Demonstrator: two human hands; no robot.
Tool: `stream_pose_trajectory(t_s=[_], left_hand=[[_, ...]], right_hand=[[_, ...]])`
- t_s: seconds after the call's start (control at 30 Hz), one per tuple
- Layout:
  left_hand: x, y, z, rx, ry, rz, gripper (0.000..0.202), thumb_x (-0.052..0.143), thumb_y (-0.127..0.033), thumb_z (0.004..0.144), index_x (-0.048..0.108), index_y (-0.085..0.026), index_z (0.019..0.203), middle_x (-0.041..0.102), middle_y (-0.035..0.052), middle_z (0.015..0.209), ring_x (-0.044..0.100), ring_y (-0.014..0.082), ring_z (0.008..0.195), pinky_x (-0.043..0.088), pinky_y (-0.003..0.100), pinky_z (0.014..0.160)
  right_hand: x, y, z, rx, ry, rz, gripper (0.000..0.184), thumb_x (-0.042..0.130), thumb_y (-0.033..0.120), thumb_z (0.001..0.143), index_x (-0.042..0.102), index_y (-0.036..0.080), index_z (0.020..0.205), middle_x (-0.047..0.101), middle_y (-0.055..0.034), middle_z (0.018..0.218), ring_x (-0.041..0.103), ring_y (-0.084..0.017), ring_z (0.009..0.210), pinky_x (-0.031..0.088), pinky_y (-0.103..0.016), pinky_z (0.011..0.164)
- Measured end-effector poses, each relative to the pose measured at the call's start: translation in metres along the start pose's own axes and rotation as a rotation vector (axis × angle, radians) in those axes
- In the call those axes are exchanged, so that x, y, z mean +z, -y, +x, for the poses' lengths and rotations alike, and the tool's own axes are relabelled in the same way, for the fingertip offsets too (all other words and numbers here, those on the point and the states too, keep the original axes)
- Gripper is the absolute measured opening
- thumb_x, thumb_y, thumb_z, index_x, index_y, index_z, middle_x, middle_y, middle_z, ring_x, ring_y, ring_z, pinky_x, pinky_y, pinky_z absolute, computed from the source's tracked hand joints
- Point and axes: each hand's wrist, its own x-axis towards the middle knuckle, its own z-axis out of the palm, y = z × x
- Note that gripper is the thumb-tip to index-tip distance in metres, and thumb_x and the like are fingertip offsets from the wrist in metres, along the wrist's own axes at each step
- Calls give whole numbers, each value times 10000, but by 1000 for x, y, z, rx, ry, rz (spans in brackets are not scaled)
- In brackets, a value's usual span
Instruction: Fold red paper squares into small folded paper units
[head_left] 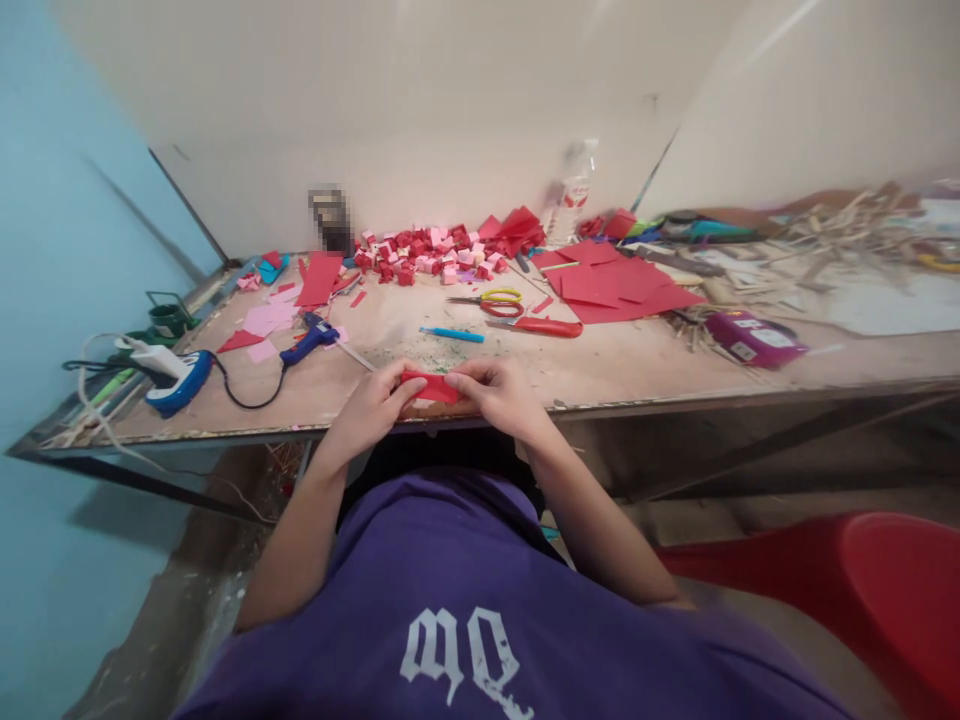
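Observation:
A small piece of red paper [433,386] is stretched between my two hands at the near edge of the table. My left hand [379,400] pinches its left end, thumb on top. At the right end, the thumb and fingers of my right hand [499,395] are closed on the same paper. Just beyond the hands lie a blue pen [452,334], a red-handled knife [544,327] and scissors [495,302] with yellow and red handles. To the left rests a blue glue gun [307,340].
Many small red and pink paper pieces [431,250] are heaped at the back, with a plastic bottle [572,195] nearby. Red sheets [622,285] and a purple box-like object [754,338] lie right. A blue power socket [178,385] with cords sits left. A red chair [900,590] stands at right.

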Motion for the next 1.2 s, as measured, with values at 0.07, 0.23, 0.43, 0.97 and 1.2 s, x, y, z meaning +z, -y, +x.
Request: stream_pose_trajectory(t_s=[0.07, 0.23, 0.43, 0.97, 1.2], left_hand=[[1, -1, 0, 11, -20, 5, 249, 590, -421, 1053, 658, -195, 975, 634, -15, 798, 571, 159, 764, 404, 268, 703], [3, 0, 0, -2, -43, -40, 287, 594, -473, 1040, 640, -200, 961, 628, -14, 764, 565, 159, 713, 398, 256, 638], [2, -2, -3, -35, -3, -115, 338, 616, -524, 1038, 650, -199, 952, 602, -38, 696, 553, 133, 614, 421, 245, 607], [4, -7, -3, 2, -110, -30, 343, 640, -495, 1015, 765, -181, 959, 771, 34, 859, 696, 203, 798, 526, 289, 765], [2, -7, -1, -71, -59, -201, 313, 782, -469, 914, 777, -157, 888, 781, 52, 806, 725, 192, 760, 561, 281, 741]], right_hand=[[0, -1, 1, 9, -19, -4, 375, 696, 458, 923, 743, 151, 712, 616, -13, 656, 489, -140, 626, 369, -293, 594], [-1, 6, 1, 45, 32, 73, 359, 727, 476, 912, 769, 149, 769, 634, -9, 661, 507, -142, 620, 383, -278, 579], [-3, 5, 3, -5, 108, 72, 299, 740, 421, 892, 827, 142, 834, 745, -47, 768, 592, -172, 691, 441, -287, 644], [2, 2, 2, -63, 101, 11, 336, 692, 404, 946, 781, 143, 754, 674, -16, 697, 553, -157, 679, 414, -294, 670], [0, 8, 2, -26, 115, 33, 301, 753, 430, 904, 857, 148, 884, 783, -48, 806, 639, -186, 730, 455, -297, 685]])
